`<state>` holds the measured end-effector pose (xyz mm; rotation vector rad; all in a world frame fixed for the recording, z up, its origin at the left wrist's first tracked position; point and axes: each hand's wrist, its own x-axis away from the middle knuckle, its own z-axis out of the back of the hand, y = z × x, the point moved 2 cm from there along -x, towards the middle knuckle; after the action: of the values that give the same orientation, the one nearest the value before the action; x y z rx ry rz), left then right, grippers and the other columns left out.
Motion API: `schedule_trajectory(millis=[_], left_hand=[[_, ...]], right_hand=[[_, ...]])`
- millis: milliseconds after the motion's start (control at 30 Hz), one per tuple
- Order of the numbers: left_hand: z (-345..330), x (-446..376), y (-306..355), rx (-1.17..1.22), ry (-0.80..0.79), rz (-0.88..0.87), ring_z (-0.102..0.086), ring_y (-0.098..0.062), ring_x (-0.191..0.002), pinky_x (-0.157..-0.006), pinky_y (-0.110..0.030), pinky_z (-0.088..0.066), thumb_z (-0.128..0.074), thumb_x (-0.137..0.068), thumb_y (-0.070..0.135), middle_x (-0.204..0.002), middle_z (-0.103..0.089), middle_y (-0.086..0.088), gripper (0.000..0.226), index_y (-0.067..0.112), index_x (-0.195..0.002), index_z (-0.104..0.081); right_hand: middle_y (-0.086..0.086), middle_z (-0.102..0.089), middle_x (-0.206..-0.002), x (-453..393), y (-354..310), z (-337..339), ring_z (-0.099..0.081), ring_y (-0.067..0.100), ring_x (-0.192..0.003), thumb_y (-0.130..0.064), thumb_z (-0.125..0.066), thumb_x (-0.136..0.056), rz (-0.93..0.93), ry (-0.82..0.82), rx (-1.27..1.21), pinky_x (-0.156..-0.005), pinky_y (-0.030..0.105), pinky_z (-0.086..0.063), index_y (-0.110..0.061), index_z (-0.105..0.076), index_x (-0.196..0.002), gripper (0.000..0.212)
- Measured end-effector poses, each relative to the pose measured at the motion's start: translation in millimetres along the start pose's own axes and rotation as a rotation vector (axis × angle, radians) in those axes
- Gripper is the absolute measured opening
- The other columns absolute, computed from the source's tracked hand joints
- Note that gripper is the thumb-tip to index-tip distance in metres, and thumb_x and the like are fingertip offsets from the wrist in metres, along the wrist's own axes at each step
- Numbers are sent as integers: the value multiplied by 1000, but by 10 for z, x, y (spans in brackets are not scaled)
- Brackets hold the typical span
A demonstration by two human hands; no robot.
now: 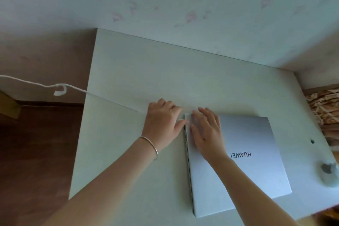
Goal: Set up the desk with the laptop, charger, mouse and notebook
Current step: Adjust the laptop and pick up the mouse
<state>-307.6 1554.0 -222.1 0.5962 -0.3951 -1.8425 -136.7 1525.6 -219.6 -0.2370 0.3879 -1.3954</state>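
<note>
A silver laptop (247,161) lies closed on the white desk (137,71), its logo facing away from me. My left hand (161,117) pinches the plug end of the white charger cable (102,97) right at the laptop's far left corner. The cable runs off the desk's left edge, with a loop hanging in the air. My right hand (207,130) lies flat on the lid near that same corner, fingers straight. A pale mouse (329,174) sits at the desk's right edge. No notebook is in view.
A wall stands directly behind the desk. Brown wooden floor (36,152) lies to the left, with a cardboard box corner at the far left. Patterned fabric (324,108) is beside the desk on the right. A small dark object (312,141) lies near the mouse.
</note>
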Motion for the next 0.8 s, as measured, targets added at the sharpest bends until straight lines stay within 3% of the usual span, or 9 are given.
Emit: schedule_trajectory(millis=[167,333,600,800], left_hand=[[309,-139,405,-53,-8,-75,-59,-27,-80,-70,-39,-45,-47,-79,43,-83,-66,0,36,18,-93,-68],[428,-354,977,-112,-46,-117,-59,-28,-81,-71,-39,-46,-45,-77,40,-82,-66,0,33,20,-91,-67],[-148,-880,2111,-154,24,-203,-58,-28,-84,-71,-38,-46,-44,-77,40,-86,-66,1,34,20,-93,-67],[-1161,-1202,3091,-241,5,-158,-58,-29,-88,-71,-39,-47,-57,-74,35,-93,-64,-1,30,20,-98,-66]], right_hand=[[6,-52,-133,190,67,493,-39,23,-127,-31,-46,-91,-30,68,19,-101,36,-39,-14,-55,-126,40],[4,-54,-129,575,515,1242,-44,23,-121,-37,-45,-90,-195,202,28,-95,38,-45,-17,-56,-124,41],[9,-60,-123,1023,2190,2018,-50,31,-116,-27,-58,-87,-418,313,69,-92,45,-47,-13,-61,-121,37],[10,-58,-125,1073,3754,2272,-48,30,-119,-24,-66,-84,-513,236,41,-93,42,-45,-13,-59,-123,41]])
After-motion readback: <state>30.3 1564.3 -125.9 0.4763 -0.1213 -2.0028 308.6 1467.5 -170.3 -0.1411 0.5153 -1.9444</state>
